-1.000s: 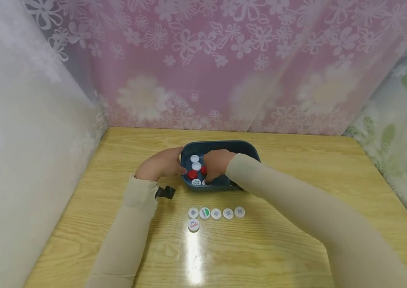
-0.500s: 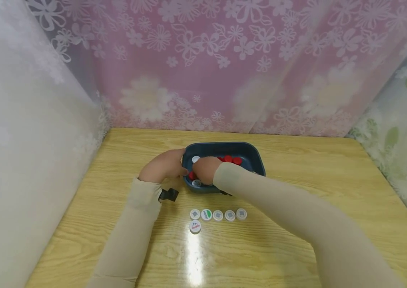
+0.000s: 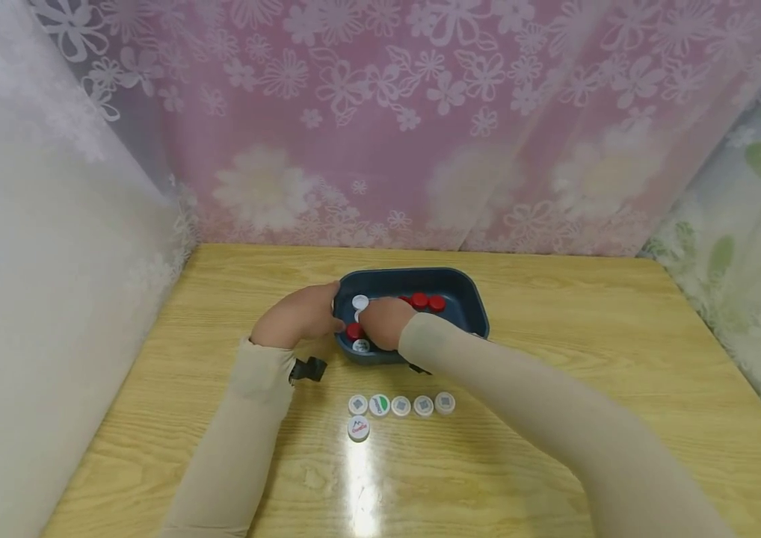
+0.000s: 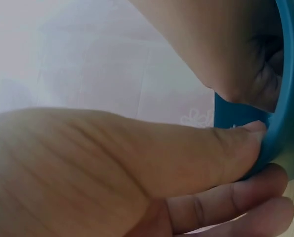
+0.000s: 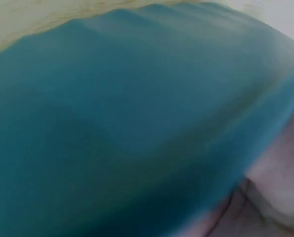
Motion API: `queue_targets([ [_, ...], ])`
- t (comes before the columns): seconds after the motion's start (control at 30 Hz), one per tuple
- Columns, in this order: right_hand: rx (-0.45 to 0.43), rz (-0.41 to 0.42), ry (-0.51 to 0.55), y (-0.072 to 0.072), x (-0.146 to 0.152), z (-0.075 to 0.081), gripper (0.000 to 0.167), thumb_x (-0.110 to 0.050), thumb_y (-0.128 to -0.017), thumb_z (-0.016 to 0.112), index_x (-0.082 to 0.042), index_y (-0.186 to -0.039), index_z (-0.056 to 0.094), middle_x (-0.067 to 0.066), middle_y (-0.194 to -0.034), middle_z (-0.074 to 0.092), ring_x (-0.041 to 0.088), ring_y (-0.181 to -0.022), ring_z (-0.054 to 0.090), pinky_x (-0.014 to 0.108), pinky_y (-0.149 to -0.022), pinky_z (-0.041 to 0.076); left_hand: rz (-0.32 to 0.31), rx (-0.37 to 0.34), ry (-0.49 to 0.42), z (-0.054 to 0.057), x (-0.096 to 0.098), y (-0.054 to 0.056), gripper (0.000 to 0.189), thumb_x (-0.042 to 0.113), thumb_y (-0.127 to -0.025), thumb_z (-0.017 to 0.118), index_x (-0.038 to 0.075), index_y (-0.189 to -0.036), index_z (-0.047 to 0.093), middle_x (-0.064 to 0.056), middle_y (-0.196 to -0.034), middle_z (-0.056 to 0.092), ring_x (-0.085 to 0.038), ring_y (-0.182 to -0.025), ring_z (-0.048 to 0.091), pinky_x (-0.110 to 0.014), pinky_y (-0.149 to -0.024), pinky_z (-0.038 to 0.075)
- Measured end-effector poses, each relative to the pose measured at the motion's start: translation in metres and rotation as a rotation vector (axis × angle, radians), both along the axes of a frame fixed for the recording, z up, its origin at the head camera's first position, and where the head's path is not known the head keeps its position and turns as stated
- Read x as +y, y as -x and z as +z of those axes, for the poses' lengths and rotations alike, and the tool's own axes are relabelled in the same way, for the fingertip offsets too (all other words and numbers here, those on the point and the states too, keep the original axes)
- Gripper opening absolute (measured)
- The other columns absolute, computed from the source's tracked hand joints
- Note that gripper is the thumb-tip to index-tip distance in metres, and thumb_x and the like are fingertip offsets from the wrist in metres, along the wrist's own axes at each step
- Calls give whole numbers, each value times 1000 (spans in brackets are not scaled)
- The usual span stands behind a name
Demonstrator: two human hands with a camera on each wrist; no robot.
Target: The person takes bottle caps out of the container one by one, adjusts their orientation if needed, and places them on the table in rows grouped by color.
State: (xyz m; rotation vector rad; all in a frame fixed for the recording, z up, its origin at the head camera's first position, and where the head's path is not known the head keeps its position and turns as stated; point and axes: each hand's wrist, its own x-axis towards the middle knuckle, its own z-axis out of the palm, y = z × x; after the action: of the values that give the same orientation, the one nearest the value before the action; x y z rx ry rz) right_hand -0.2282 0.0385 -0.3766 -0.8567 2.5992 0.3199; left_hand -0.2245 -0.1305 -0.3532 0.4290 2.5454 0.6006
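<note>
One worktop carries one blue bin. Between the bin and the worktop's near edge lie six caps: five white caps in a row, plus one single cap. Seven caps show inside the bin: three red caps towards its far edge, one red cap and two plain white caps near its left edge, one printed cap at its near-left corner. Others may be hidden.

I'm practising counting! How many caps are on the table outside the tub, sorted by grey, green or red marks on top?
Grey-marked caps: 4
Green-marked cap: 1
Red-lettered cap: 1
Total: 6
</note>
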Motion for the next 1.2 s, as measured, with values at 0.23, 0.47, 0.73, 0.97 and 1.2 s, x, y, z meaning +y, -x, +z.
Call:
queue_targets([
  [0.23, -23, 37, -7, 4, 3, -5, 25, -16, -107, 57, -9, -126, 73, 11, -121, 73, 27, -108, 71, 41, -98, 57, 6, -18, -23, -2, -2, -1, 81, 22, -101, 68, 8, -166, 22, -14, -166, 33, -36, -150, 36, -52, -119, 36],
  [0.47, -36, 76, -84, 11, -1, -11, 27, -18, -107, 58, -10, -129, 71, 11, -119, 74, 28, -108, 71, 43, -95, 58, 3, -19, -26, 0, -3, -4, 82, 22, -100, 69, 9, -166, 22, -14, -165, 36, -36, -150, 38, -52, -119, 36],
  [0.73, -98, 123, -175, 13, -7, 3, 23, -16, -107, 58, -10, -124, 72, 9, -119, 73, 25, -106, 69, 40, -94, 58, -2, -23, -24, 0, -5, 0, 82, 24, -101, 67, 8, -166, 20, -13, -167, 33, -34, -151, 36, -51, -119, 35],
  [0.97, -159, 195, -246, 31, -6, -9, 18, -8, -97, 70, -13, -114, 74, 3, -103, 72, 18, -85, 60, 37, -85, 57, -33, 5, -40, -3, -5, 2, 78, 22, -101, 66, 9, -165, 25, -12, -164, 37, -33, -149, 39, -49, -119, 37],
  [1.2, -179, 186, -202, 37, -3, -16, 21, -7, -95, 73, -18, -113, 74, 0, -103, 72, 14, -87, 61, 39, -88, 58, -5, -40, -36, -2, -9, -1, 86, 34, -99, 69, 11, -166, 20, -11, -167, 34, -32, -150, 37, -51, -118, 36],
])
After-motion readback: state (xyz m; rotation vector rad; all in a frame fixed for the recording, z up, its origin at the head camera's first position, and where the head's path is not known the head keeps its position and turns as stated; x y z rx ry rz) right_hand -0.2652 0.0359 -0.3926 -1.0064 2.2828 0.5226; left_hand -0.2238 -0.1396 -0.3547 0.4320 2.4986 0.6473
